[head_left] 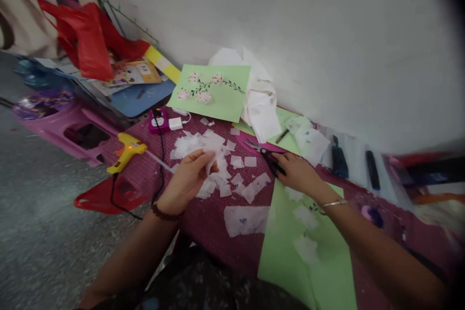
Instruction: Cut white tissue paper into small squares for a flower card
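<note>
My left hand (pixel 192 174) pinches white tissue paper (pixel 209 163) between thumb and fingers, above a loose pile of cut tissue pieces (pixel 189 144). On the right, my right hand (pixel 295 170) has its fingers curled over the black handles of the scissors (pixel 267 152), whose blades point to the upper left. Several small tissue squares and a longer tissue strip (pixel 245 220) lie between the hands. Beneath my right forearm is a green sheet (pixel 283 256) with white tissue blossoms and a drawn stem.
A yellow glue gun (pixel 129 151) rests at the left table edge, its cord hanging over a red stool (pixel 109 196). Behind are a purple socket block (pixel 159 121) and a green card with a flowering branch (pixel 218 106). White tissue (pixel 263 111) is heaped against the wall.
</note>
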`<control>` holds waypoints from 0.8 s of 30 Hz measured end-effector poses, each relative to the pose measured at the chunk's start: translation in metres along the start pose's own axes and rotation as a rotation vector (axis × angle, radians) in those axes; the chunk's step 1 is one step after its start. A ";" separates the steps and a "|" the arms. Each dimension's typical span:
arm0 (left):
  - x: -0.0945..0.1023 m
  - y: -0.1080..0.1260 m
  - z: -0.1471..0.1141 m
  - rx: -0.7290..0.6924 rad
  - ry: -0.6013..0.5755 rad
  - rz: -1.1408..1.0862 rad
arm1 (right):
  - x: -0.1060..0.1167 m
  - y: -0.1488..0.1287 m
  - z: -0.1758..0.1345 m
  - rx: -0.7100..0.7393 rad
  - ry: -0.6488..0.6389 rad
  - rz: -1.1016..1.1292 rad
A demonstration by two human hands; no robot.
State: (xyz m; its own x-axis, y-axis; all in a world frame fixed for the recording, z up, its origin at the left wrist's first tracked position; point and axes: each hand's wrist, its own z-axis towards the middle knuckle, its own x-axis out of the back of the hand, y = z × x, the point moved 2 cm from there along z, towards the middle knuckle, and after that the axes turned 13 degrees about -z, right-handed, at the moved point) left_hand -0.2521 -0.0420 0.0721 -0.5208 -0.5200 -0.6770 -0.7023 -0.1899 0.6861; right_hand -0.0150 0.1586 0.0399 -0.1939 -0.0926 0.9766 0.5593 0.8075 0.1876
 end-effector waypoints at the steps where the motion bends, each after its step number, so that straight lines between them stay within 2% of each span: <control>1: 0.004 0.002 -0.001 -0.023 0.033 0.015 | 0.000 0.000 0.002 0.007 -0.019 -0.015; 5: 0.018 0.005 0.002 -0.104 0.140 0.065 | -0.001 0.002 0.012 0.001 -0.041 0.000; 9: 0.022 0.005 0.005 -0.141 0.173 0.060 | -0.006 0.015 0.017 -0.050 0.001 0.100; 11: 0.021 0.005 0.007 -0.143 0.182 0.053 | -0.003 0.018 0.013 -0.022 0.043 0.238; 13: 0.019 0.005 0.010 -0.143 0.182 0.052 | 0.008 0.014 0.006 0.064 0.049 0.455; 15: 0.016 0.006 0.013 -0.145 0.169 0.052 | 0.024 0.001 -0.002 0.167 -0.003 0.637; 19: 0.011 0.006 0.019 -0.160 0.135 0.072 | 0.054 -0.038 -0.001 0.293 -0.128 0.823; 24: 0.008 0.009 0.020 -0.156 0.106 0.187 | 0.066 -0.073 0.024 0.352 -0.203 0.972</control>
State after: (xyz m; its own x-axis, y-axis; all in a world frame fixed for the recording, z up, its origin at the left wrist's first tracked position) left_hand -0.2722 -0.0309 0.0671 -0.5751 -0.6409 -0.5084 -0.5106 -0.2044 0.8352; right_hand -0.0874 0.1076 0.0886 0.0632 0.7586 0.6485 0.2867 0.6086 -0.7399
